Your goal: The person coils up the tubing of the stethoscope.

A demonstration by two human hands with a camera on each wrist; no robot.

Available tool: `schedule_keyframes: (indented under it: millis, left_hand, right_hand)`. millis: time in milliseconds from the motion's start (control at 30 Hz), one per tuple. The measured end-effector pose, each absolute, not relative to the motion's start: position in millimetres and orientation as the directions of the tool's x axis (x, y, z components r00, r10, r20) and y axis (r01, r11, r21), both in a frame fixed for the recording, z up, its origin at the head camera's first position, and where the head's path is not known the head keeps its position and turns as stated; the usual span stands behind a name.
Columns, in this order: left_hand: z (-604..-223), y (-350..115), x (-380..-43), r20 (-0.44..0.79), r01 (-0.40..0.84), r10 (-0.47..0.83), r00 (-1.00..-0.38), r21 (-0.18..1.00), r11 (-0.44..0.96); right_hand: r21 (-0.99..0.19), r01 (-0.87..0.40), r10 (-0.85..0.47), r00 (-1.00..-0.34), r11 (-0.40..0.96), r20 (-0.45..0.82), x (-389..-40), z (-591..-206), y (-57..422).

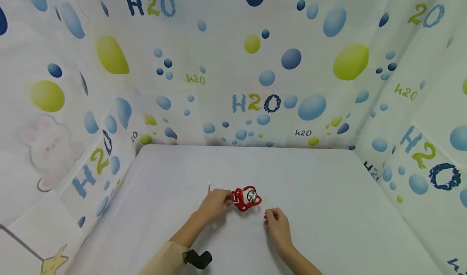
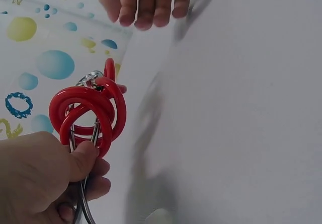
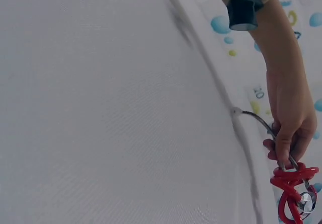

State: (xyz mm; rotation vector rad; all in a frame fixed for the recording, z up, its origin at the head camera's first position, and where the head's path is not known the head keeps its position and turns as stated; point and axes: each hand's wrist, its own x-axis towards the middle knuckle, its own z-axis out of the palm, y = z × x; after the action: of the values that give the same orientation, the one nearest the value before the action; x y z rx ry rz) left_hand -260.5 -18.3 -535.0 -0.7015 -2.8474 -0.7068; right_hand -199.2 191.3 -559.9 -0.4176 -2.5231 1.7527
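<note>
A stethoscope (image 1: 240, 202) with coiled red tubing and a round silver chestpiece (image 1: 251, 196) hangs from my left hand (image 1: 214, 205). That hand pinches the metal ear tubes between thumb and fingers, just beside the red loops (image 2: 83, 100) in the left wrist view. One pale ear tip (image 3: 236, 112) sticks out behind the hand in the right wrist view. Apart from the stethoscope, a short way to its right, my right hand (image 1: 280, 227) hovers with loosely curled fingers and holds nothing. The left wrist view shows its fingers from the palm side.
A white table (image 1: 328, 210) lies below both hands. Around its back and sides hang white curtains (image 1: 219, 56) printed with blue and green bubbles and lettering. A dark wrist camera (image 1: 198, 259) is strapped at the left sleeve.
</note>
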Motion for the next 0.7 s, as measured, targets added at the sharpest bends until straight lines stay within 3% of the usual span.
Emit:
schedule_keyframes:
  millis: [467, 700]
  left_hand:
    - [-538.1, -20.1, -299.1, 0.099, 0.543, 0.573, -0.813, 0.482, 0.687]
    - [-541.4, -23.8, -309.9, 0.006, 0.459, 0.536, -0.844, 0.525, 0.717]
  right_hand:
    - [-0.863, 0.129, 0.233, -0.972, 0.489, -0.014, -190.2, -569.1, 209.2]
    - [-0.868, 0.125, 0.197, -0.98, 0.481, -0.032, -191.8, -570.8, 212.7]
